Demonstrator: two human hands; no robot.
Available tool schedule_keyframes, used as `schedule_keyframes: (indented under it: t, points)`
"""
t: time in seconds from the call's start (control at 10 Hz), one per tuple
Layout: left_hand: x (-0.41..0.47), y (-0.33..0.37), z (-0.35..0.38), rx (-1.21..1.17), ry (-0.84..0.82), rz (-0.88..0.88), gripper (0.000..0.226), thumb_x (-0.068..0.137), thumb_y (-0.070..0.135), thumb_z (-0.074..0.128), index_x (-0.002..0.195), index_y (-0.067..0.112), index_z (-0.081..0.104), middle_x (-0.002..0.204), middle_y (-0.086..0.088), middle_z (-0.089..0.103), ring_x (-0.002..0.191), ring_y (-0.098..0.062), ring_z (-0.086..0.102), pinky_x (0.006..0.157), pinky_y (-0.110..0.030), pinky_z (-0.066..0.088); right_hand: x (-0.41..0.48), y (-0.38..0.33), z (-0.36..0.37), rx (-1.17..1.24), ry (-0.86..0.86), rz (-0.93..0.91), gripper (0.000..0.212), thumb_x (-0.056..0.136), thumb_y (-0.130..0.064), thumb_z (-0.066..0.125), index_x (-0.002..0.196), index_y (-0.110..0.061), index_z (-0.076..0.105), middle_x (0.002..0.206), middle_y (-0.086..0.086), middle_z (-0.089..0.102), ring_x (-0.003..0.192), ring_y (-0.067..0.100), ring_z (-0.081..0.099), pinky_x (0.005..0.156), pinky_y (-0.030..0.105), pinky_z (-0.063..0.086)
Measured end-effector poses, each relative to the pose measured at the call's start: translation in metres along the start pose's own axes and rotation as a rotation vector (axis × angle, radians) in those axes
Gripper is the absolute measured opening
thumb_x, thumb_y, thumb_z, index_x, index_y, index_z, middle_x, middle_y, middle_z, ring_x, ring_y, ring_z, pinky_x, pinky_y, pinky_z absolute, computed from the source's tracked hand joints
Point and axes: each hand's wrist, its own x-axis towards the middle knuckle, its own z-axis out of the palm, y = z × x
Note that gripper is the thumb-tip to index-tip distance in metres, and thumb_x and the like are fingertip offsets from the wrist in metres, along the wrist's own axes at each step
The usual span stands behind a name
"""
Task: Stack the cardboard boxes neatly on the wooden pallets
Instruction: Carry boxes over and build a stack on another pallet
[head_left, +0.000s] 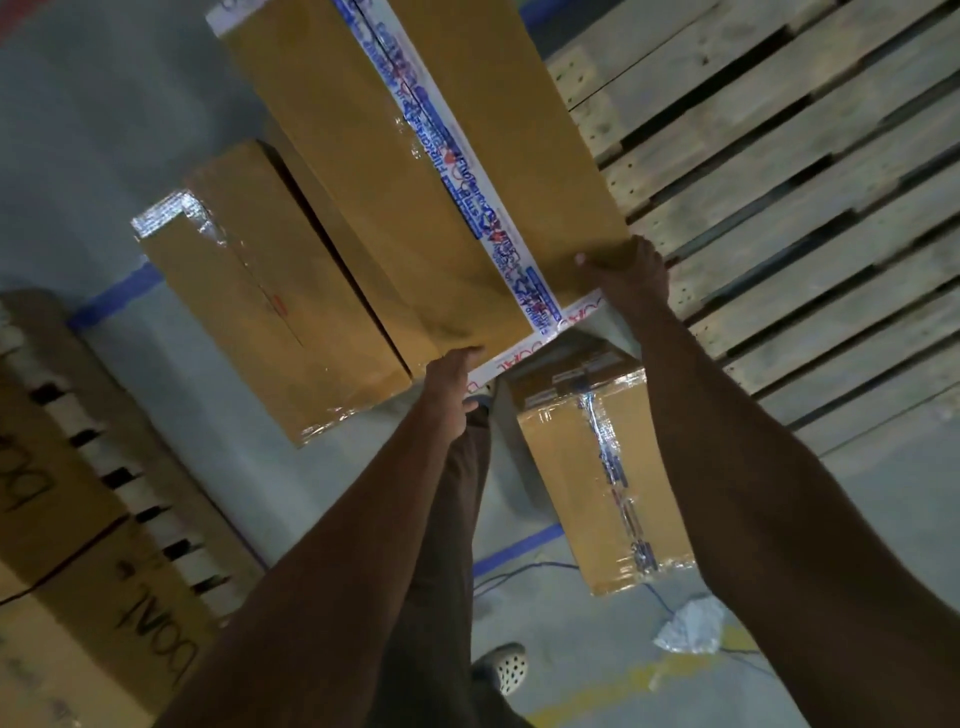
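A long cardboard box (363, 171) with a printed white and blue tape strip down its top is held up above the floor. My left hand (452, 384) grips its near left corner, and my right hand (631, 275) grips its near right corner with the thumb on top. To the right lies a bare wooden pallet (789, 218). Another long box (260, 306) lies on the floor to the left, partly under the held one. A smaller taped box (602, 478) lies on the floor between my arms.
At the left edge stand printed cardboard boxes (67, 561) on another pallet. Blue tape lines (114, 296) mark the grey floor. A crumpled plastic scrap (691, 629) and a thin blue cable (524, 571) lie near my feet.
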Motion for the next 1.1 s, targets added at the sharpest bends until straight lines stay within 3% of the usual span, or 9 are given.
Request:
schedule_keyframes:
  t: [0.1,0.2,0.3,0.4,0.6,0.7,0.8,0.9,1.1]
  points:
    - [-0.008,-0.001,-0.009,-0.073,0.070,0.002,0.045,0.092,0.028,0.066,0.134,0.014,0.059,0.146,-0.008,0.053,0.119,-0.022,0.053,0.082,-0.029,0.058,-0.019,-0.003,0.006,0.032,0.029,-0.029,0.102,0.074,-0.063,0.078,0.154,-0.019,0.032,0.154,0.008,0.040,0.141,0.033,0.038,0.112,0.056,0.037]
    - [-0.032,-0.003,-0.039,-0.101,0.202,0.030,0.048,0.093,0.023,0.064,0.138,0.009,0.055,0.146,-0.010,0.053,0.132,-0.027,0.053,0.051,-0.014,0.053,-0.068,-0.019,0.002,0.041,0.063,-0.079,0.096,0.078,-0.058,0.077,0.154,-0.019,0.035,0.157,0.009,0.039,0.144,0.031,0.036,0.116,0.052,0.032]
    - [-0.049,-0.007,-0.072,0.145,0.480,0.267,0.041,0.087,0.031,0.062,0.123,0.012,0.069,0.126,-0.017,0.066,0.119,-0.036,0.061,0.081,-0.032,0.055,-0.117,-0.027,0.004,0.105,0.063,-0.124,0.090,0.079,-0.060,0.076,0.152,-0.021,0.042,0.154,0.010,0.043,0.143,0.031,0.038,0.115,0.055,0.032]
    - [-0.097,-0.002,-0.105,0.069,0.744,0.443,0.047,0.081,0.046,0.053,0.099,0.010,0.077,0.097,-0.013,0.073,0.092,-0.035,0.065,0.085,-0.041,0.052,-0.177,-0.044,-0.005,0.131,0.098,-0.197,0.091,0.076,-0.069,0.071,0.148,-0.020,0.046,0.148,0.011,0.049,0.136,0.034,0.044,0.110,0.058,0.037]
    - [-0.210,-0.020,-0.150,-0.149,0.924,0.680,0.046,0.089,0.043,0.054,0.103,0.007,0.079,0.100,-0.017,0.069,0.097,-0.033,0.063,0.087,-0.035,0.047,-0.306,-0.048,-0.028,0.189,0.316,-0.441,0.080,0.082,-0.073,0.061,0.128,-0.008,0.064,0.133,0.016,0.060,0.125,0.034,0.051,0.102,0.044,0.042]
    - [-0.266,-0.062,-0.171,-0.295,1.028,0.714,0.042,0.091,0.040,0.061,0.100,0.002,0.078,0.099,-0.015,0.068,0.092,-0.029,0.063,0.080,-0.032,0.043,-0.373,-0.027,-0.031,0.238,0.435,-0.620,0.078,0.082,-0.076,0.057,0.112,-0.005,0.069,0.116,0.015,0.064,0.110,0.030,0.054,0.093,0.040,0.044]
    - [-0.312,-0.132,-0.194,-0.435,1.100,0.726,0.040,0.088,0.044,0.063,0.087,0.006,0.073,0.096,-0.007,0.064,0.085,-0.022,0.061,0.076,-0.031,0.043,-0.438,0.006,-0.021,0.241,0.442,-0.729,0.070,0.082,-0.076,0.056,0.091,-0.008,0.067,0.108,0.009,0.063,0.104,0.026,0.053,0.089,0.039,0.045]
    - [-0.337,-0.216,-0.225,-0.548,1.113,0.717,0.045,0.078,0.056,0.058,0.072,0.013,0.066,0.085,-0.004,0.066,0.075,-0.021,0.063,0.070,-0.036,0.052,-0.489,0.045,0.003,0.188,0.393,-0.834,0.069,0.084,-0.075,0.054,0.086,-0.007,0.067,0.106,0.009,0.063,0.103,0.027,0.054,0.088,0.038,0.044]
    - [-0.387,-0.350,-0.275,-0.717,1.215,0.598,0.038,0.083,0.048,0.067,0.068,0.015,0.054,0.076,0.001,0.053,0.070,-0.018,0.051,0.068,-0.031,0.036,-0.571,0.101,0.057,0.022,0.201,-0.869,0.073,0.084,-0.073,0.060,0.099,-0.002,0.072,0.122,0.014,0.062,0.114,0.032,0.054,0.097,0.049,0.047]
